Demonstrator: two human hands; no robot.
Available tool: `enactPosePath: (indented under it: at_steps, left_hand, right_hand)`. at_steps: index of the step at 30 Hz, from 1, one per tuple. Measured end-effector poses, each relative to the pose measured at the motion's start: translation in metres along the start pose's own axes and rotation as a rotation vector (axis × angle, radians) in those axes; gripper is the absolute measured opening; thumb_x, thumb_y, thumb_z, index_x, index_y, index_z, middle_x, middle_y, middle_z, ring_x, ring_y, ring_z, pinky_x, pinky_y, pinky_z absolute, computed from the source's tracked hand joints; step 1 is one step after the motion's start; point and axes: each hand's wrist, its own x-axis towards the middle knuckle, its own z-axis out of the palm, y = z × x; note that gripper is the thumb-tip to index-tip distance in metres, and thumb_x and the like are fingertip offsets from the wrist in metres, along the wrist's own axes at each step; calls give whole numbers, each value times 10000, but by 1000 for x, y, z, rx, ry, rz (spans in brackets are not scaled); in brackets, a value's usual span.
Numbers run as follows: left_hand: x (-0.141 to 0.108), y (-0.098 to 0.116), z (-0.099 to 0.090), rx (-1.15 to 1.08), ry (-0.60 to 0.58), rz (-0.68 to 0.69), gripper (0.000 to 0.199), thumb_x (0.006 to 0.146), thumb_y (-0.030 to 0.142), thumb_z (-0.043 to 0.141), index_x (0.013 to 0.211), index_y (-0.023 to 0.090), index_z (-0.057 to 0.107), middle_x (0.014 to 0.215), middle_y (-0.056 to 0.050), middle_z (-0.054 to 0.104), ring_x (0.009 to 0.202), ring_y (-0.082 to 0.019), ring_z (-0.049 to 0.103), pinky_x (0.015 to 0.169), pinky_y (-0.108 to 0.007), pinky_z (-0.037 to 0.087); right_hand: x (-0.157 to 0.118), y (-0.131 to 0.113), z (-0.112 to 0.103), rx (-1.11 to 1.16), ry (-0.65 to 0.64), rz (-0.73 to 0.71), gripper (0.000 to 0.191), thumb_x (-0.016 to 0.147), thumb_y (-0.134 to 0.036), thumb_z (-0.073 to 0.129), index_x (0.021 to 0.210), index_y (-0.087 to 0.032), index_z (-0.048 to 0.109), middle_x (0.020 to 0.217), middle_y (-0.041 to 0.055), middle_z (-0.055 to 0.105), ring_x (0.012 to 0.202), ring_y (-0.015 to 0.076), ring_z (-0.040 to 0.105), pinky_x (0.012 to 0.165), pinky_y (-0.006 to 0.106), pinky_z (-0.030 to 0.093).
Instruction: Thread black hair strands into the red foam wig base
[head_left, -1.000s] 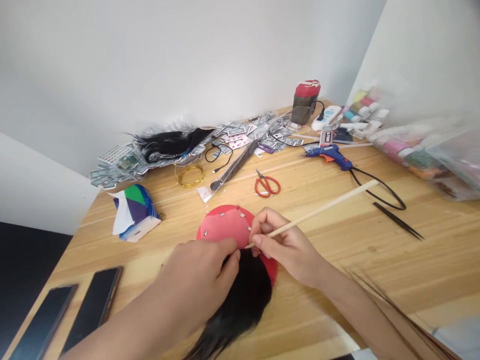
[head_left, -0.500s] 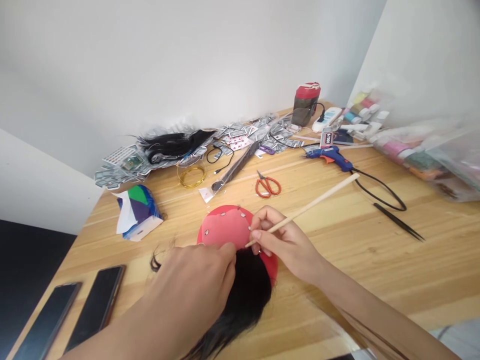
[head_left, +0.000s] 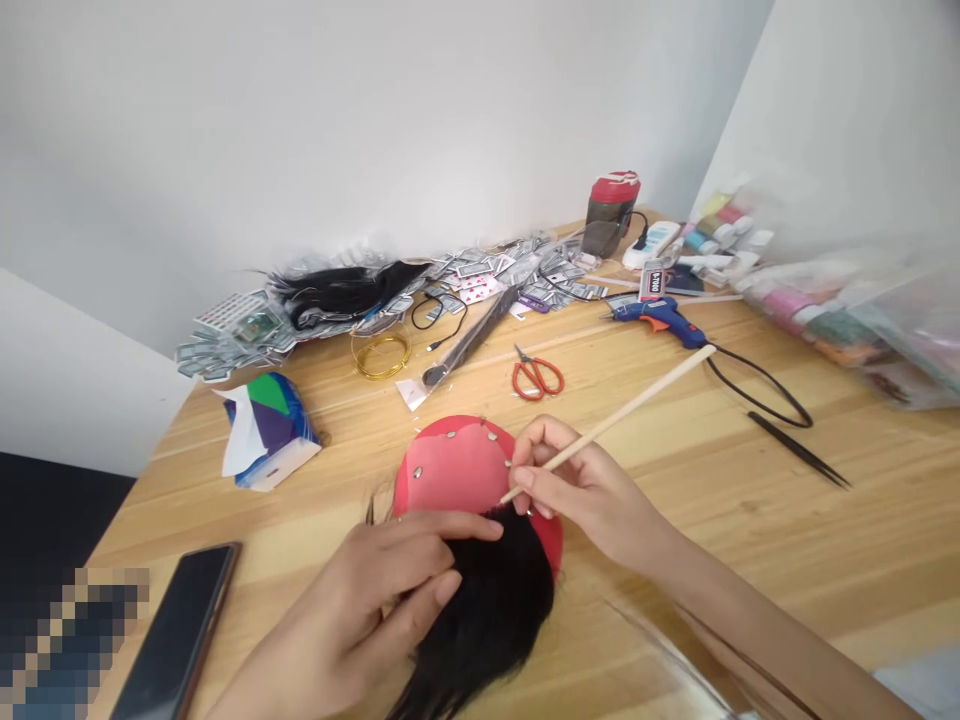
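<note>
The left hand (head_left: 375,600) rests with fingers loosely spread on black hair (head_left: 487,610), which falls toward the near side of the bench (head_left: 787,520) from a red domed form (head_left: 450,470) (its silver studs (head_left: 417,471) are too small to make out well). The right hand (head_left: 589,490) pinches a thin wooden stick (head_left: 622,415), its long axis slanting from the dome's hairline toward the far right corner. Beyond lie red-handled scissors (head_left: 536,378) and a blue glue gun (head_left: 660,322).
</note>
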Motion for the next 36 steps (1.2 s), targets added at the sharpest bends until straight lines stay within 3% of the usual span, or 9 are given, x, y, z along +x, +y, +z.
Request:
enactPosePath:
  at_steps: [4,8,18,24,32,36]
  left_hand:
    - [-4,-16,13,-221,142,-125,249,1057,225,480,1110,298,712,1114,27,783,971,-113,734,829,-150,499]
    - [-9,-22,22,-316,208,-207,273,1069,309,479,1130,336,743,1101,35,786,1016,-122,718,892,-150,472]
    - [-12,-19,25,-292,220,-223,275,1067,306,476,1141,394,725,1096,89,782,1022,-87,721,904,-107,464]
    - [-20,-19,29,-208,232,-332,263,1063,356,479,1176,398,712,1160,74,768,1089,-116,705,945,-138,462]
    - [-16,-14,30,-199,248,-293,245,1056,336,502,1160,422,707,1137,108,776,1068,-85,716,932,-108,463]
    - [-12,-16,28,-279,287,-258,253,1052,341,512,1123,382,751,1092,67,797,1031,-114,735,900,-132,501]
  right_hand:
    - [-2,0,-2,-6,-19,-9,271,919,-405,737,874,-199,566,725,-25,645,632,93,546,592,211,392]
    - [-6,5,-5,-54,-33,-63,247,950,-399,715,881,-199,587,813,-4,656,741,115,594,672,228,424]
    - [-14,8,-6,-238,-35,-120,211,1005,-376,631,884,-210,579,885,31,624,792,159,566,661,258,413]
    - [-14,7,-6,-218,-24,-157,132,1017,-303,615,920,-219,585,918,24,635,805,152,595,705,269,434]
    - [-10,13,-7,-30,2,-122,132,1002,-306,669,928,-226,596,871,2,683,747,115,643,669,234,461]
    - [-11,13,-7,8,17,-69,195,972,-352,712,905,-215,591,815,-2,693,690,112,630,618,226,448]
